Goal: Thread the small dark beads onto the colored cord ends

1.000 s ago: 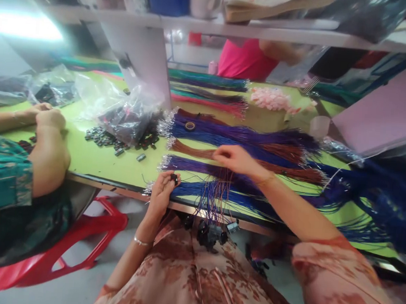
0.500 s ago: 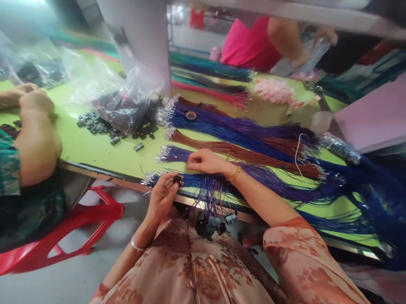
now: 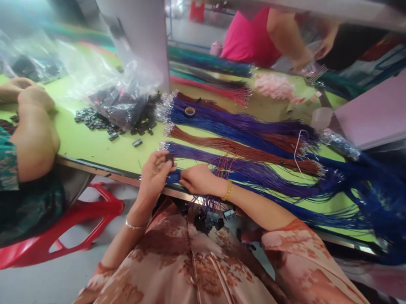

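Observation:
My left hand (image 3: 153,174) is at the table's front edge, closed around a small black connector housing (image 3: 169,158). Close beside it, my right hand (image 3: 201,179) has its fingertips pinched at the bundle of blue wires (image 3: 173,177); how many wires it grips is hidden. Just behind both hands lies a bundle of purple wires (image 3: 196,152) with silvery terminal ends. Below my right hand, several black connectors (image 3: 212,217) hang over the table edge on purple, blue and brown wires.
Brown wires (image 3: 210,141) and more blue and purple bundles lie farther back, with a tape roll (image 3: 189,111) on them. Loose connectors (image 3: 96,121) spill beside a plastic bag (image 3: 123,99). At left are a co-worker's arm (image 3: 35,132) and a red stool (image 3: 81,227). Another person works behind.
My right hand has moved left and toward me, from over the brown wires to the blue bundle by my left hand. My left hand keeps the connector housing.

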The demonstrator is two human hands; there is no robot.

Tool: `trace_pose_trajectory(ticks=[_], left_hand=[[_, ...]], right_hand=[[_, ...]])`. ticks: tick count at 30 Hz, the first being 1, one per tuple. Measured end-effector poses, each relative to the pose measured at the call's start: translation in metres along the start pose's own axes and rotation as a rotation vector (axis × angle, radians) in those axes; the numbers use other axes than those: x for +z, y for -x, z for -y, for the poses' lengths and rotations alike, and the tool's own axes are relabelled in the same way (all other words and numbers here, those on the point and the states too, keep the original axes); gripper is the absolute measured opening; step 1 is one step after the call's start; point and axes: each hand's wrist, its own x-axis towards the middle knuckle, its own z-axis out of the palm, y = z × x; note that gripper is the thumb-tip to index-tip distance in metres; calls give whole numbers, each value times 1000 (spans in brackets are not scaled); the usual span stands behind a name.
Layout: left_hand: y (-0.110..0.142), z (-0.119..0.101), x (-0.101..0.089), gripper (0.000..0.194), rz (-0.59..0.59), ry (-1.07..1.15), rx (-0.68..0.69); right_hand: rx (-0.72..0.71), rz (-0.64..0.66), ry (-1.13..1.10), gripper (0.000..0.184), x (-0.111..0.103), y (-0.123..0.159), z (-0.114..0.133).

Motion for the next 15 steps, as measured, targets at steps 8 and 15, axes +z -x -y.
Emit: trace_pose_trajectory(ticks=[8,15], left_hand=[[-2,32,6,32,-31,9,-7],[14,51,-7,33,50,-106,76]], right_hand=[[-62,51,100,28,-8,8,29],[79,-287,-220,27,-41,-3,-28]])
